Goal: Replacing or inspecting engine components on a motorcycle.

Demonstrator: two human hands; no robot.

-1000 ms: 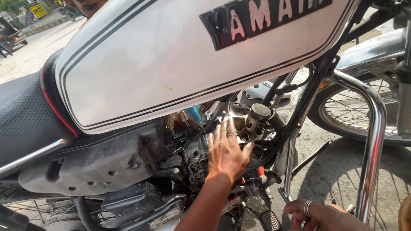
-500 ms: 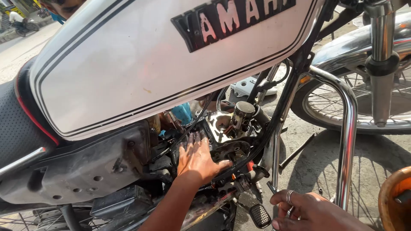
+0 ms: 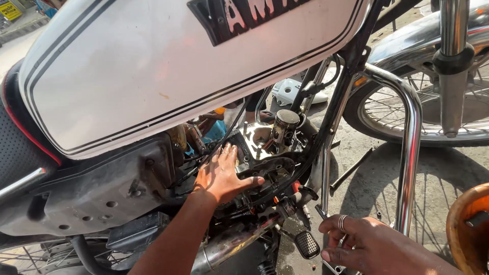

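Observation:
My left hand [image 3: 224, 175] lies flat with its fingers spread on the open top of a motorcycle engine [image 3: 265, 168], just left of the bare piston [image 3: 286, 122] that stands up from the crankcase. It holds nothing. My right hand [image 3: 372, 247], with a ring on one finger, is low at the right beside the black ribbed foot pedal [image 3: 307, 244]. Its fingers are closed around a thin metal tool [image 3: 322, 213]. The white fuel tank [image 3: 178, 66] with black stripes hangs over the engine and hides its rear part.
A chrome guard bar [image 3: 410, 153] curves down between the engine and my right hand. A spoked wheel [image 3: 433, 119] of another motorcycle stands behind it. A long bolt [image 3: 351, 170] lies on the concrete. An orange-brown bowl [image 3: 466, 229] sits at the right edge.
My left hand has slid down and left from beside the piston onto the engine case. My right hand has come up further into view by the pedal.

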